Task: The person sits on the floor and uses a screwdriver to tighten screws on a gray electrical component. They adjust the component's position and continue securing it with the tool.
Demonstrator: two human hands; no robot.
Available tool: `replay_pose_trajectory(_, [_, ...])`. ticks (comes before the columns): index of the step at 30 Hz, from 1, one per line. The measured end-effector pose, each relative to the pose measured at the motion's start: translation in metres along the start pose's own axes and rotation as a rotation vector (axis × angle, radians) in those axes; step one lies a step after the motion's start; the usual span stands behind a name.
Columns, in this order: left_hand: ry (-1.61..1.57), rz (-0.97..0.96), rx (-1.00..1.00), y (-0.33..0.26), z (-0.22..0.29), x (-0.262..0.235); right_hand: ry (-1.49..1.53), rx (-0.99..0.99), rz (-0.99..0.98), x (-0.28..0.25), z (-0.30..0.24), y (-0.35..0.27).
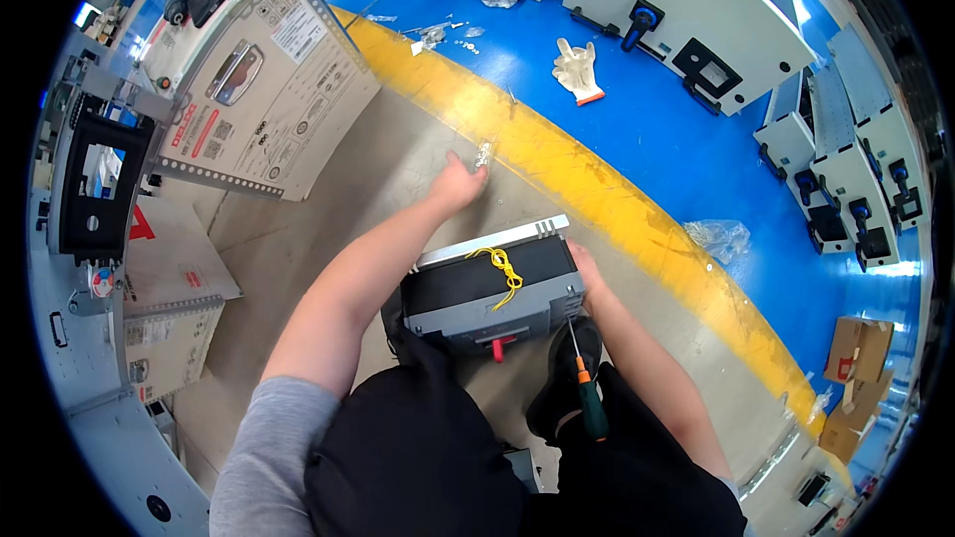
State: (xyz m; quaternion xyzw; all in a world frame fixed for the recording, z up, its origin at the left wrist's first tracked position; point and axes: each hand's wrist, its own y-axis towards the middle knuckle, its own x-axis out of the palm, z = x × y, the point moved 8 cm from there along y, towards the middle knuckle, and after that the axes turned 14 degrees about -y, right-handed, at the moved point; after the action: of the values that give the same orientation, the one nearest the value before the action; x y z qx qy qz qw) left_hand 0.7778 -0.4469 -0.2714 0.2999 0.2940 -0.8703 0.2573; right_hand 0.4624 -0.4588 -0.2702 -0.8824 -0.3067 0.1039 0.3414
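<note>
My left hand (459, 185) reaches to the floor beyond the box-like unit, thumb apart from the fingers. A small clear bag of little parts (484, 154) lies at its fingertips. In front of my knees is a grey-and-black electrical unit (482, 303) with a red handle (500, 348). A yellow cord (505, 276) lies across its black face, and a slotted metal rail (489, 242) runs along its far edge. My right hand (589, 273) grips the unit's right end, its fingertips partly hidden. A screwdriver with a green-and-orange handle (591, 403) leans by my right leg, blade toward the unit's corner.
Cartons (288, 80) stand at left beside a grey metal cabinet (60, 338). Across the yellow floor stripe (597, 184) are a work glove (577, 70), plastic wrap (718, 239), and several grey cabinets (686, 20). Brown boxes (858, 348) sit at right.
</note>
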Motion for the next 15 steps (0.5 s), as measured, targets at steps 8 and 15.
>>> replay_pose_trajectory(8, [0.510, -0.403, 0.801, -0.038, 0.052, 0.036, -0.020, 0.059, 0.067, -0.004, -0.018, -0.019])
replay_pose_trajectory(15, [0.501, -0.446, 0.862, -0.035, 0.053, 0.053, -0.019, 0.032, 0.050, -0.010, -0.016, -0.016])
